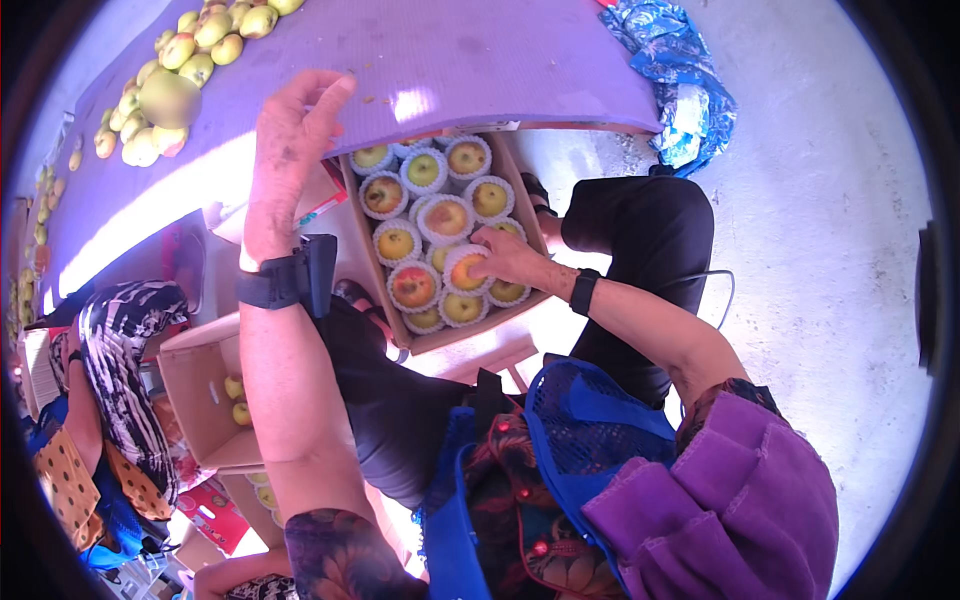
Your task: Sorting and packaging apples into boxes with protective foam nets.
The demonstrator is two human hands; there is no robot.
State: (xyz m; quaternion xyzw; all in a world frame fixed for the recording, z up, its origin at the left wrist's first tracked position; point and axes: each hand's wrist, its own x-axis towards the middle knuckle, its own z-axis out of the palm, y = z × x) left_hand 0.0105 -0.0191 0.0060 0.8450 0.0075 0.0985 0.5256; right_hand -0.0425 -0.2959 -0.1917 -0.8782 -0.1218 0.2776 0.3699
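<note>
My left hand point(304, 124) is raised over the purple ribbed tabletop point(480, 60), fingers loosely bent, with nothing visible in it. In front of me, by the table's edge, is a cardboard box point(469, 334) packed with several yellow-green and reddish apples, each in a white foam net. My right hand point(510, 259) reaches into it from the right. Its thumb and fingers grip the side of a red-yellow apple point(466, 274) in its foam net. Just beyond sits another netted apple point(446, 219), on top of others. A reddish apple point(412, 285) lies to the left.
Loose apples point(195, 45) are heaped on the table at the upper left. A blue patterned cloth point(682, 82) hangs at the table's right corner. To my left, an open cardboard box point(199, 390) holds apples, beside a person in patterned trousers point(127, 360). My knees flank the packed box.
</note>
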